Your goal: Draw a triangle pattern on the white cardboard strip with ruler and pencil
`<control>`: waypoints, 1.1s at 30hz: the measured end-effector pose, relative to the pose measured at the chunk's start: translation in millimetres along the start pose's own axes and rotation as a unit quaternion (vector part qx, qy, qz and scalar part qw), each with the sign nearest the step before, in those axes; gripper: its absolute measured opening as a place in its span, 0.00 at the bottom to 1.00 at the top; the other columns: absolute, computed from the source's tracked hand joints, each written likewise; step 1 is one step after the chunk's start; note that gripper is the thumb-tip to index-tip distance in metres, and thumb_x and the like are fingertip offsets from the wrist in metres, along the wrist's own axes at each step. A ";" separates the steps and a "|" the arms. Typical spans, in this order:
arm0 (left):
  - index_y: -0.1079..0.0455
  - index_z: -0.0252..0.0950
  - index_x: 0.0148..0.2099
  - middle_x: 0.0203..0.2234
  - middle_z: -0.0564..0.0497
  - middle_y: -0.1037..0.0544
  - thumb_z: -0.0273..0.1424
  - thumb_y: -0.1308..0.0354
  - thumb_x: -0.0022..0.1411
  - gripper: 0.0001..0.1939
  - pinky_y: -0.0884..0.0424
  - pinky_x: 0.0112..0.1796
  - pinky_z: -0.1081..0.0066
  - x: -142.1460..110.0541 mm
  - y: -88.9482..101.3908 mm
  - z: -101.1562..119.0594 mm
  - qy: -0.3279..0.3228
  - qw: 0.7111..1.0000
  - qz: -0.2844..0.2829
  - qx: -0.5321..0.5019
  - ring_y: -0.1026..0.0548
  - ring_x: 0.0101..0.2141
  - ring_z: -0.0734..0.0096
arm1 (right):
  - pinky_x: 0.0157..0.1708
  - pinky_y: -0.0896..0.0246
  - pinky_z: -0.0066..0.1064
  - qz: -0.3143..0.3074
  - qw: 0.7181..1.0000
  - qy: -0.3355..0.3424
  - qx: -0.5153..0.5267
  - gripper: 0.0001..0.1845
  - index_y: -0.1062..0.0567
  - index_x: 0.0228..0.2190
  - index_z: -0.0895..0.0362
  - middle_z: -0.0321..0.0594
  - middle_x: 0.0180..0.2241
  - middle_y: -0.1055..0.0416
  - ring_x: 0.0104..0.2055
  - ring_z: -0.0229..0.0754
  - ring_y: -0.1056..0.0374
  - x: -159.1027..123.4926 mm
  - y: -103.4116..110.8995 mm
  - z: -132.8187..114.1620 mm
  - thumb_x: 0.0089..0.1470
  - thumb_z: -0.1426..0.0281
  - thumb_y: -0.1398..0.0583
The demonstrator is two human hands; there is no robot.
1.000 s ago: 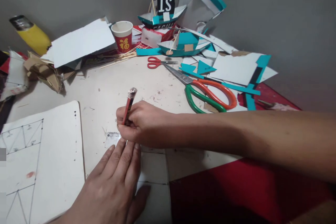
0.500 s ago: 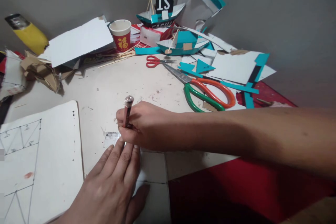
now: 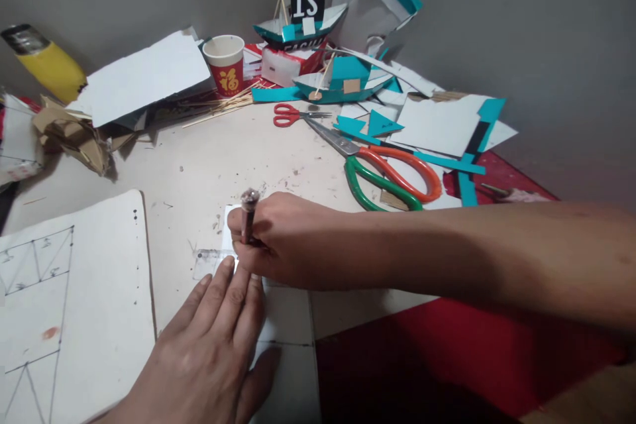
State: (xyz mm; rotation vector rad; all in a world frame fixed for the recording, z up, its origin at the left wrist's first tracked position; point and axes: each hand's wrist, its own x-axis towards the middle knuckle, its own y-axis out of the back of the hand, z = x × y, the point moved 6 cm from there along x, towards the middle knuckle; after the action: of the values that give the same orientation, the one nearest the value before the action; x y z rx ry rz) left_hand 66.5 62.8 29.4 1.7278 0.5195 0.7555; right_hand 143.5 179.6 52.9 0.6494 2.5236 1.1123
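My right hand [image 3: 278, 238] is closed around an upright dark reddish pen [image 3: 248, 215], whose tip is hidden behind the fingers. My left hand [image 3: 213, 331] lies with outstretched fingers on a clear ruler [image 3: 207, 264], just below the right hand. Only the ruler's left end shows. Under both hands is a white sheet [image 3: 285, 318] marked with a dark line; its upper corner shows beside the right fingers. To the left rests a larger white sheet [image 3: 109, 298] with drawn lines, triangles and dots.
Large scissors [image 3: 392, 175] and small red scissors [image 3: 287, 115] lie beyond the right hand. At the back stand a paper cup [image 3: 223, 66] and two model boats, one teal [image 3: 342, 83], near thin sticks [image 3: 218, 109]. Card scraps [image 3: 437, 122] cover the right back; a yellow object [image 3: 54, 69] leans left.
My right hand and the pen have shifted slightly right, uncovering a white corner of the sheet beside the fingers. The left hand keeps its place on the ruler. The view has moved a little.
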 end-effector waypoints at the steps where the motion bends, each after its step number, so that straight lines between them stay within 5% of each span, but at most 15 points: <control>1: 0.32 0.24 0.56 0.53 0.32 0.24 0.40 0.50 0.66 0.25 0.37 0.52 0.57 0.1 -0.6 0.3 -0.004 1.000 -0.004 0.002 0.24 0.51 0.47 | 0.27 0.52 0.29 -0.002 1.000 -0.002 -0.006 0.09 0.38 0.25 0.57 0.32 0.22 0.42 0.25 0.35 0.50 -1.1 0.3 -0.1 0.56 0.78 0.46; 21: 0.35 0.22 0.60 0.58 0.32 0.29 0.40 0.49 0.65 0.29 0.37 0.53 0.57 -0.5 -2.6 -1.1 0.012 1.000 -0.011 -0.020 0.30 0.57 0.45 | 0.23 0.57 0.27 0.033 0.998 -0.030 -0.033 0.10 0.36 0.23 0.57 0.28 0.18 0.50 0.21 0.32 0.56 -23.0 9.7 4.7 0.54 0.79 0.43; 33: 0.36 0.24 0.61 0.59 0.36 0.29 0.37 0.52 0.68 0.26 0.34 0.54 0.57 0.2 -3.5 -0.6 0.056 0.996 -0.018 -0.067 0.31 0.59 0.49 | 0.21 0.57 0.28 0.086 0.995 -0.020 -0.035 0.12 0.40 0.21 0.55 0.30 0.17 0.44 0.20 0.32 0.53 -38.7 13.1 8.2 0.53 0.77 0.45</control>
State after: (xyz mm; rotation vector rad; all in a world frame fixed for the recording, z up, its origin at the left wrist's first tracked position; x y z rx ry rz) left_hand 66.3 64.3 26.2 1.5551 0.5613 0.8464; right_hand 183.7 172.4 61.1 0.8745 2.4201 1.2280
